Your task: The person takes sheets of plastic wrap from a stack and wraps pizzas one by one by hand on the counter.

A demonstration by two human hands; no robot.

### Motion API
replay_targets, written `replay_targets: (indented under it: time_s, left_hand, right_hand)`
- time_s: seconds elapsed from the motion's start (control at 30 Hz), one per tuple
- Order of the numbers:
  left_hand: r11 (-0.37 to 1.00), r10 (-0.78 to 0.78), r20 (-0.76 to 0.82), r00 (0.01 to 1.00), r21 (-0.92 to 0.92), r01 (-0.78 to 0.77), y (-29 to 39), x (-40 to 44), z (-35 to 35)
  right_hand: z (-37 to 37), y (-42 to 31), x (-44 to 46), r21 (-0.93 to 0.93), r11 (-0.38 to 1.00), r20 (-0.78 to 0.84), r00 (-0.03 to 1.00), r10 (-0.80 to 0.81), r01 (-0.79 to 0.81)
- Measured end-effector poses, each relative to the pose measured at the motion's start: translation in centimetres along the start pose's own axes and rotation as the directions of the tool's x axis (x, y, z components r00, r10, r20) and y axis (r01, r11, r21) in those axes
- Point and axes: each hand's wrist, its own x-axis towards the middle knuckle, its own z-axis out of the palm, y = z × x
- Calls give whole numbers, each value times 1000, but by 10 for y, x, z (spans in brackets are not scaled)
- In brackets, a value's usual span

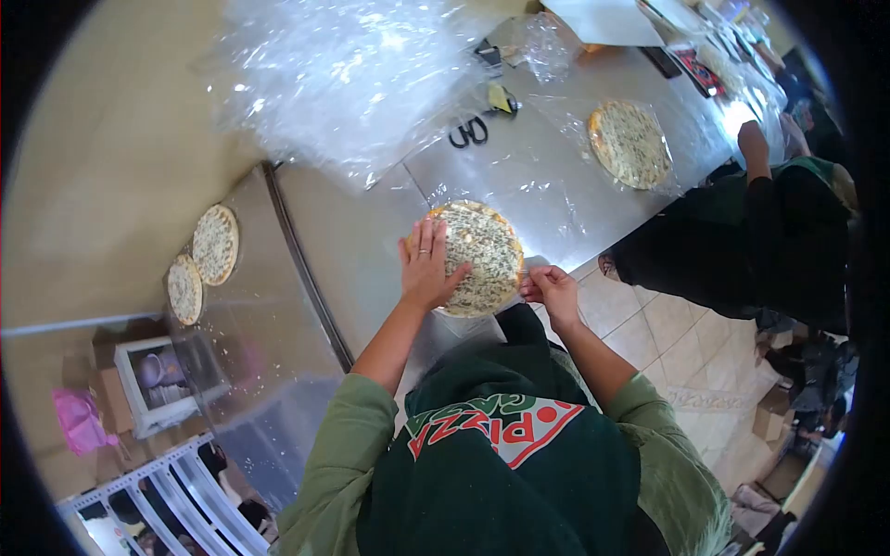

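A round pizza (484,255) in clear plastic lies at the near edge of the metal table (320,208). My left hand (427,271) rests on the pizza's left side, fingers spread. At the pizza's right edge, my right hand (553,291) pinches the clear plastic wrap (527,271) between its fingertips. Another wrapped pizza (630,145) lies farther right on the table. Beyond the near pizza are black-handled scissors (468,132) and a large heap of clear plastic bags (348,79).
Two unwrapped pizzas (215,244) lie on a separate metal surface at the left, with crumbs scattered nearby. A co-worker in dark clothing (732,241) stands at the right beside the table. A dark phone (661,62) lies at the far right.
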Motion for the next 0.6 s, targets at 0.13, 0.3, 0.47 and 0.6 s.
replay_targets:
  time_s: [0.13, 0.3, 0.47, 0.6]
  left_hand:
    - [997, -41, 49, 998, 60, 38, 10, 3, -5]
    - [985, 118, 6, 993, 127, -117, 46, 51, -11]
    - [901, 425, 192, 885, -187, -392, 80, 144, 33]
    - [939, 339, 341, 877, -63, -338, 110, 171, 34]
  right_hand:
    - [-21, -1, 12, -168, 986, -12, 1000, 5, -7]
    - [-41, -69, 22, -864, 264, 88, 645, -759, 429]
    - [-54, -78, 71, -867, 205, 188, 680, -709, 453]
    - [-71, -74, 84, -892, 196, 190, 733, -653, 406]
